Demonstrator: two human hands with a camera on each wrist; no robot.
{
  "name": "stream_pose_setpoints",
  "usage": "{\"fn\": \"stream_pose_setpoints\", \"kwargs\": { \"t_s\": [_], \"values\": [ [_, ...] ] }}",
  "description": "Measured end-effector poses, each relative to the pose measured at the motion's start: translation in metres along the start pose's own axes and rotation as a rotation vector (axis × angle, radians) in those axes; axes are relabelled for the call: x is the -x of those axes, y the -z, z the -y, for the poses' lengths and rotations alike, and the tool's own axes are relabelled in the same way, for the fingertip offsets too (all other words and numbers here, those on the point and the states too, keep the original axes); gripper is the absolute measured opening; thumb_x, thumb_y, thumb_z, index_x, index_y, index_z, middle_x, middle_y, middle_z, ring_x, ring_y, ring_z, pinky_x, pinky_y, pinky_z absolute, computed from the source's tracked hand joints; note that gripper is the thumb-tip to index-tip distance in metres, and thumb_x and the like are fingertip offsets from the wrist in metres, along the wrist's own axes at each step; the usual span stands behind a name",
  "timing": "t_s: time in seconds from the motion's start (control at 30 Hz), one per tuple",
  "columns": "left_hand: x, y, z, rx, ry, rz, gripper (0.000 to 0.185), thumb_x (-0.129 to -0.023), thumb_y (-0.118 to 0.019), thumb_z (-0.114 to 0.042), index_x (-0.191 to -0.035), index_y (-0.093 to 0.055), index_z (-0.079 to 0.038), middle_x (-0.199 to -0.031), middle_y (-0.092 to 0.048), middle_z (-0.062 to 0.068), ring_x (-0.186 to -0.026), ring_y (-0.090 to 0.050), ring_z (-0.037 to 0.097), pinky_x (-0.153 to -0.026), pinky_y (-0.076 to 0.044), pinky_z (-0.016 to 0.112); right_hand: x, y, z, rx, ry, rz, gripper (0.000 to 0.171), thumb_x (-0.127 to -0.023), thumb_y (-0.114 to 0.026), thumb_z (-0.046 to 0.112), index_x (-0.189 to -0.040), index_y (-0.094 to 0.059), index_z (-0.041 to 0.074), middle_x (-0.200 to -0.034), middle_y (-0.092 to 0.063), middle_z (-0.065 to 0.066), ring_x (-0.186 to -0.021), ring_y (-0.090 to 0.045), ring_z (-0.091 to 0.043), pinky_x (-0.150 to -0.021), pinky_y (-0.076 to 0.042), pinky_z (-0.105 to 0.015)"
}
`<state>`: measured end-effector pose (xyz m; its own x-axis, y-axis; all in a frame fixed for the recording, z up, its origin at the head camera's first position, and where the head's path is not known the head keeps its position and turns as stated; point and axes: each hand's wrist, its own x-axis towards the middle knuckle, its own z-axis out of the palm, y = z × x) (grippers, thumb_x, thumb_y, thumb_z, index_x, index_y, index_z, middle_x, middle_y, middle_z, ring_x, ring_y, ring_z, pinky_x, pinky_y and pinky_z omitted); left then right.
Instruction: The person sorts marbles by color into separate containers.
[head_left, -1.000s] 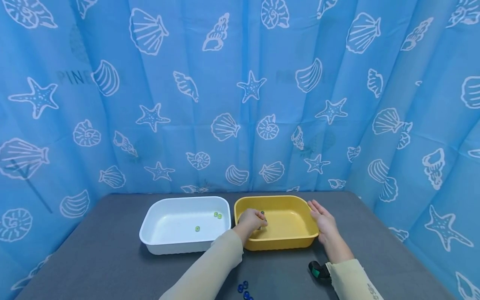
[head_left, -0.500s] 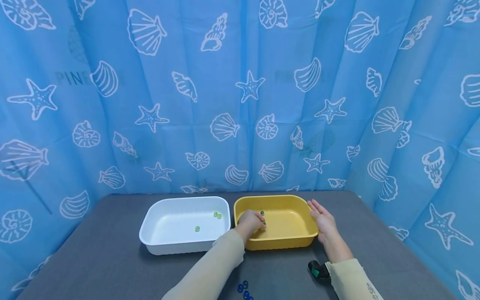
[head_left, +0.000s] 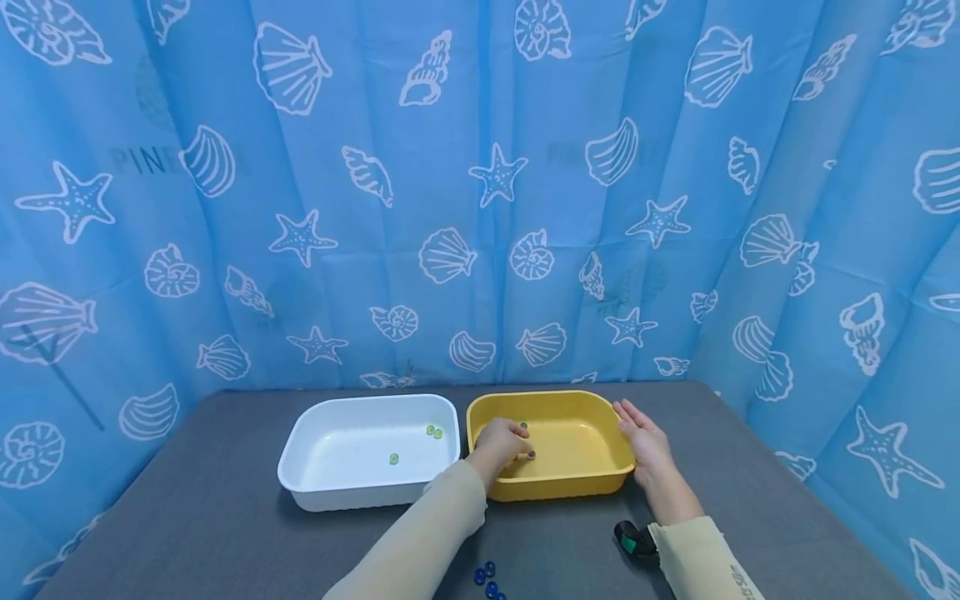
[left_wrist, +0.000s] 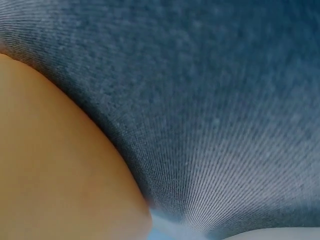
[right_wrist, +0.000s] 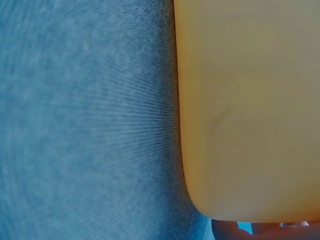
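Observation:
My left hand (head_left: 498, 443) reaches over the near left side of the yellow tub (head_left: 573, 490), fingers bent down inside it, thumb and fingertips apart. A small dark bead (head_left: 531, 455) lies right at the tip of the nearer digit. Just beyond the fingers, another dark bead (head_left: 523, 426) is partly hidden. My right hand (head_left: 651, 444) rests along the tub's right end with its fingers straight. The left wrist view shows the tub's rounded outer wall (left_wrist: 65, 165) against grey cloth. In the right wrist view, fingers (right_wrist: 227, 231) show beyond the tub wall (right_wrist: 250, 110).
A white tub (head_left: 352, 493) stands left of the yellow one, holding small green beads (head_left: 438, 433). Several dark blue beads (head_left: 480, 577) lie on the grey table (head_left: 225, 525) near the front edge. A black device (head_left: 634, 539) sits beside the right wrist. A blue shell-print curtain (head_left: 450, 208) hangs behind.
My left fingers have shifted slightly inside the yellow tub and the thumb and fingers look farther apart. The bead at their tips sits a little nearer to me. The right hand keeps its place.

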<state>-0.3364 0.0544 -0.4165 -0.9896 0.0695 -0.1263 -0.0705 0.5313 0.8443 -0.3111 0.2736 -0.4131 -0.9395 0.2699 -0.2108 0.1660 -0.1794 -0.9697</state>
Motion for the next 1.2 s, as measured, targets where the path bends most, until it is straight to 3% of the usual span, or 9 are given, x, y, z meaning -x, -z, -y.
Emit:
{"fn": "stream_pose_setpoints", "kwargs": {
  "t_s": [0.1,0.23,0.3,0.47,0.7,1.0,1.2],
  "values": [
    [0.001,0.001,-0.001,0.057,-0.140,-0.036,0.019,-0.086,-0.074,-0.010,-0.105,-0.073,-0.009,-0.083,-0.058,0.002,-0.060,-0.049,0.012,-0.052,-0.042,0.022,0.001,0.000,0.001,0.005,-0.002,0.005,0.052,-0.106,-0.037,0.010,-0.155,-0.020,0.011,-0.157,-0.025,-0.008,-0.145,-0.021,-0.024,-0.115,-0.019,-0.039],
    [0.005,0.008,-0.006,0.086,-0.345,-0.079,0.025,-0.089,-0.071,-0.012,-0.114,-0.071,-0.008,-0.082,-0.055,-0.001,-0.067,-0.048,0.010,-0.057,-0.043,0.021,0.000,-0.001,0.002,0.015,0.002,-0.004,0.052,-0.106,-0.036,0.009,-0.155,-0.020,0.011,-0.157,-0.026,-0.009,-0.144,-0.023,-0.024,-0.115,-0.020,-0.039],
    [0.008,0.013,-0.007,0.120,-0.390,-0.079,0.025,-0.090,-0.070,-0.012,-0.115,-0.070,-0.006,-0.083,-0.055,-0.002,-0.070,-0.049,0.010,-0.059,-0.045,0.021,-0.001,-0.001,0.002,0.016,0.001,-0.013,0.052,-0.106,-0.036,0.009,-0.155,-0.020,0.010,-0.157,-0.026,-0.009,-0.144,-0.024,-0.024,-0.115,-0.021,-0.039],
    [0.021,0.031,-0.001,0.192,-0.422,-0.061,0.024,-0.090,-0.071,-0.013,-0.113,-0.070,-0.005,-0.083,-0.057,0.000,-0.074,-0.051,0.012,-0.062,-0.044,0.022,-0.001,-0.002,0.002,0.023,-0.006,-0.022,0.051,-0.106,-0.036,0.009,-0.155,-0.021,0.011,-0.157,-0.027,-0.009,-0.144,-0.024,-0.024,-0.115,-0.021,-0.039],
    [0.045,0.052,0.018,0.171,-0.474,-0.011,0.022,-0.090,-0.070,-0.013,-0.109,-0.070,-0.001,-0.080,-0.055,-0.001,-0.070,-0.048,0.013,-0.059,-0.041,0.022,0.002,-0.002,0.002,0.021,0.009,-0.012,0.051,-0.106,-0.036,0.010,-0.155,-0.020,0.010,-0.157,-0.025,-0.010,-0.145,-0.022,-0.025,-0.115,-0.019,-0.040],
    [0.078,0.067,0.037,0.147,-0.465,0.139,0.024,-0.091,-0.069,-0.013,-0.111,-0.068,0.001,-0.079,-0.054,-0.001,-0.071,-0.049,0.014,-0.059,-0.041,0.019,0.002,-0.002,0.001,0.044,0.012,-0.007,0.051,-0.106,-0.035,0.011,-0.155,-0.020,0.011,-0.157,-0.025,-0.009,-0.145,-0.021,-0.025,-0.115,-0.019,-0.040],
    [0.093,0.075,0.051,0.126,-0.399,0.315,0.022,-0.091,-0.068,-0.011,-0.109,-0.068,0.001,-0.079,-0.056,-0.002,-0.072,-0.051,0.012,-0.059,-0.041,0.020,0.002,-0.003,0.002,0.046,0.015,-0.005,0.051,-0.106,-0.035,0.011,-0.155,-0.020,0.011,-0.157,-0.025,-0.008,-0.145,-0.020,-0.024,-0.115,-0.018,-0.040]
  ]
}}
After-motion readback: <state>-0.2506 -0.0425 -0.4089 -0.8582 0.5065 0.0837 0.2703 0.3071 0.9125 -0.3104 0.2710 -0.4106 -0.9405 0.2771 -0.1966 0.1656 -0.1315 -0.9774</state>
